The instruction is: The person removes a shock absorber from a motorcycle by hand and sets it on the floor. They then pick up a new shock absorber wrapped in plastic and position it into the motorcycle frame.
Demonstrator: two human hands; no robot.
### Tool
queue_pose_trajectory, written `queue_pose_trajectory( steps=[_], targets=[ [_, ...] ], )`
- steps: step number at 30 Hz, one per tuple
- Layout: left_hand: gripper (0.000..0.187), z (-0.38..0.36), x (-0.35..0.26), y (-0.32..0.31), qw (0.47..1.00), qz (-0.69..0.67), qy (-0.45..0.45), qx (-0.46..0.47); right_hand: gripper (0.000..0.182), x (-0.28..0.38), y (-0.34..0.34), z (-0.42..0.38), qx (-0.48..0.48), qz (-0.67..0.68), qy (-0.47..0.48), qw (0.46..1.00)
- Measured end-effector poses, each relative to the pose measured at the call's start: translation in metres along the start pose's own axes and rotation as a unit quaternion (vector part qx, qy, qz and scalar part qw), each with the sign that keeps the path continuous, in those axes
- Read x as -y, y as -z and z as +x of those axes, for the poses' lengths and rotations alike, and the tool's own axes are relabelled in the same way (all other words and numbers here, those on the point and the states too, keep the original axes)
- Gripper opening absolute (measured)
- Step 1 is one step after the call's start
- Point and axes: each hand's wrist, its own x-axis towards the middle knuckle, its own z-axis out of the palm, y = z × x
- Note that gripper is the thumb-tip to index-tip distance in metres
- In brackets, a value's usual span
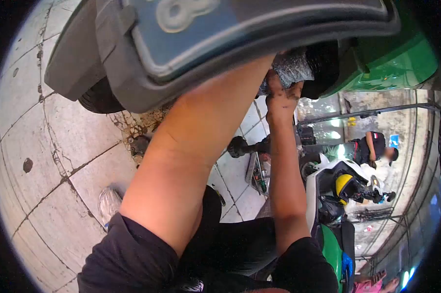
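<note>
My left forearm (215, 122) reaches up behind the dark rear mudguard (118, 63) of a vehicle, which carries a blue number plate (181, 44). The plate and mudguard hide my left hand. To the right, my right hand (282, 100), its fingers smudged dark, grips a shiny grey, rough-surfaced part (296, 68) under the vehicle. I cannot make out what kind of part it is. A black ribbed piece (324, 63) sits right beside it. Green bodywork (401, 63) curves past on the right.
The view lies sideways. Pale floor tiles (40, 195) fill the left. Beyond my right arm are a tray of tools (258, 173), a white and green motorbike (331, 244) with a yellow helmet (346, 188), and a person in dark clothes (369, 147). My shoe (109, 202) stands at lower left.
</note>
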Motion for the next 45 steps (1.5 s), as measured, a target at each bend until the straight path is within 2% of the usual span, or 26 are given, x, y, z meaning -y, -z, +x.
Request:
queue_pose_trajectory(
  steps=[5,6,9,10,11,13,15,19,22,26,28,29,31,32,33,35,36,38,41,45],
  targets=[
    [0.042,-0.021,-0.001,-0.014,1.0,0.0,-0.018,-0.006,0.058,0.001,0.003,-0.002,-0.022,-0.042,-0.003,0.999],
    [0.043,-0.022,0.0,-0.014,1.0,-0.003,-0.019,-0.01,0.059,-0.002,0.01,0.001,-0.007,-0.083,0.004,0.997],
    [0.045,-0.021,-0.001,-0.011,1.0,-0.014,-0.02,-0.013,0.061,-0.001,0.01,0.002,0.007,-0.012,-0.029,0.999],
    [0.045,-0.019,-0.001,-0.009,1.0,-0.016,-0.022,-0.016,0.063,-0.002,0.013,0.002,0.012,-0.021,-0.071,0.997],
    [0.046,-0.02,-0.001,-0.008,0.999,-0.017,-0.024,-0.017,0.059,-0.004,0.013,0.0,0.018,-0.006,-0.044,0.999],
    [0.048,-0.019,-0.002,-0.004,0.999,-0.021,-0.029,-0.021,0.055,-0.008,0.023,-0.001,0.025,-0.045,-0.089,0.995],
    [0.049,-0.021,-0.002,0.0,0.999,-0.021,-0.039,-0.028,0.054,-0.006,0.02,-0.003,0.015,-0.075,-0.086,0.993],
    [0.052,-0.039,0.01,0.01,0.996,-0.008,-0.069,-0.053,0.061,-0.008,0.017,-0.008,0.033,-0.063,-0.079,0.994],
    [0.055,-0.084,0.025,0.014,0.992,0.017,-0.102,-0.069,0.061,-0.016,0.016,-0.008,0.007,0.007,-0.071,0.997],
    [0.07,-0.19,0.04,0.018,0.987,0.047,-0.131,-0.083,0.073,-0.01,0.016,-0.001,0.056,-0.1,-0.061,0.992],
    [0.072,-0.212,0.057,0.005,0.98,0.171,-0.057,-0.083,0.079,-0.01,0.014,-0.001,0.083,-0.147,-0.062,0.984],
    [0.072,-0.212,0.064,-0.001,0.98,0.17,-0.057,-0.088,0.077,-0.011,0.01,-0.001,0.057,-0.098,-0.082,0.99],
    [0.071,-0.209,0.076,-0.01,0.989,0.12,-0.004,-0.09,0.075,-0.011,0.005,-0.003,0.0,-0.003,-0.123,0.992],
    [0.071,-0.208,0.075,-0.01,0.991,0.102,0.013,-0.091,0.068,-0.004,0.005,0.001,0.006,-0.013,-0.119,0.993],
    [0.069,-0.207,0.072,-0.007,0.986,0.121,0.0,-0.112,0.061,0.004,0.006,0.005,0.012,-0.023,-0.115,0.993],
    [0.067,-0.207,0.073,-0.004,0.982,0.137,-0.012,-0.13,0.049,0.004,0.021,0.018,0.014,0.087,-0.187,0.978],
    [0.066,-0.206,0.077,-0.001,0.976,0.164,-0.019,-0.141,0.044,0.027,0.015,0.021,0.006,0.121,-0.21,0.97],
    [0.065,-0.205,0.082,0.004,0.969,0.194,-0.028,-0.152,0.038,0.022,0.033,0.042,0.076,0.189,-0.183,0.962],
    [0.066,-0.199,0.083,0.01,0.955,0.227,-0.045,-0.185,0.03,0.017,0.028,0.055,-0.011,0.205,-0.189,0.96],
    [0.067,-0.192,0.081,0.019,0.948,0.277,-0.049,-0.15,0.026,0.007,0.034,0.064,0.002,0.214,-0.19,0.958]
  ],
)
